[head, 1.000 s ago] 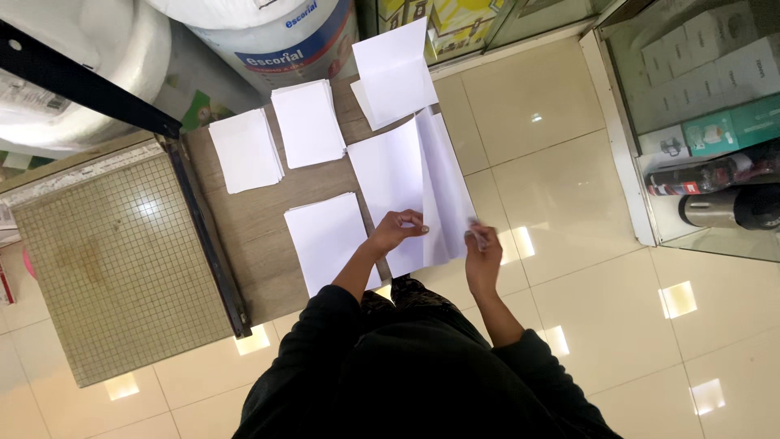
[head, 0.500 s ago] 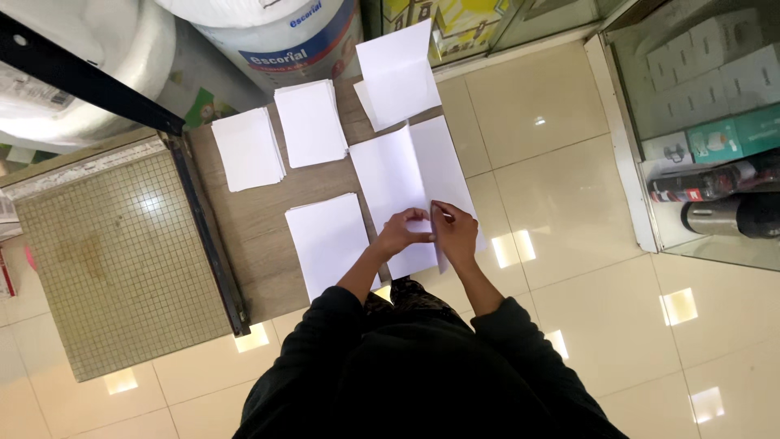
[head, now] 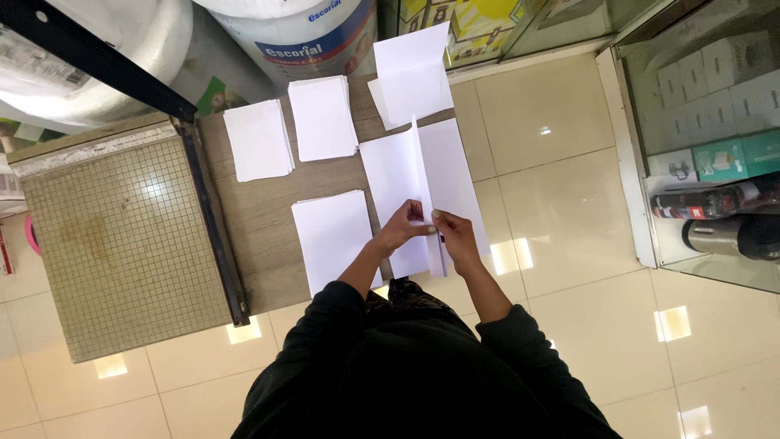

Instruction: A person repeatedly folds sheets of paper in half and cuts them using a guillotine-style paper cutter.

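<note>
A large white sheet [head: 398,175] lies on the wooden table [head: 260,219], creased down its middle so that the fold ridge stands up. My left hand [head: 402,228] pinches the near end of that ridge from the left. My right hand [head: 455,236] pinches it from the right, fingertips almost touching the left hand's. Both hands hold the same sheet at its fold. A stack of smaller white sheets [head: 333,236] sits just left of my left forearm.
Two more white paper stacks [head: 258,140] [head: 322,118] lie farther back, and another sheet [head: 413,75] overhangs the table's far edge. A paper cutter with a gridded board [head: 122,244] and black arm [head: 213,223] stands left. Glass cabinet [head: 715,130] at right; tiled floor below.
The sheet's right half was lifted, folded over toward the left, and now stands as a narrow ridge. My hands came together from apart and now pinch the crease.
</note>
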